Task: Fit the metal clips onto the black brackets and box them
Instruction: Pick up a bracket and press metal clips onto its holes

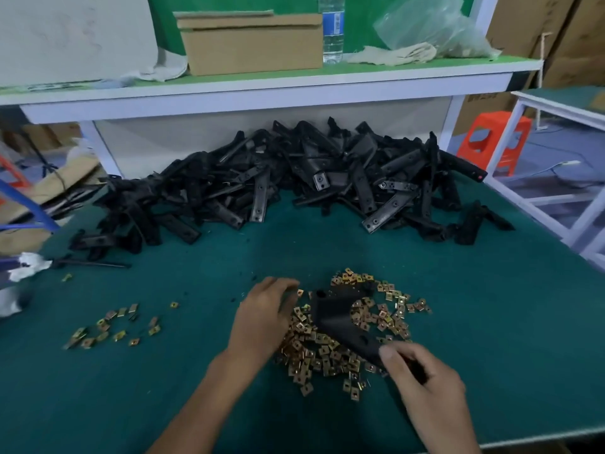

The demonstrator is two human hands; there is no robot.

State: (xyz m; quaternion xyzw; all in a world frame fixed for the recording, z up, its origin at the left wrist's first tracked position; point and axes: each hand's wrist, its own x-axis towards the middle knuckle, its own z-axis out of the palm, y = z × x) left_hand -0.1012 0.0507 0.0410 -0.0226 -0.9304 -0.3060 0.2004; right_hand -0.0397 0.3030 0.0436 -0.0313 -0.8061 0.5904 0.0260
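R hand (422,380) grips the low end of a black bracket (339,317), lower centre, over the clip pile (322,353). L hand (265,317) curls onto the clips; pinching or not, can't tell. Bracket heap (294,185) upper centre looks unfitted, nothing seen boxed, so prob. early. Bottle (333,27) label unreadable.

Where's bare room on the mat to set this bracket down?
Bare mat right of the clip pile, plus a strip between it and the bracket heap. Crowded: left hand, right hand holding the black bracket, clip scatter at left.
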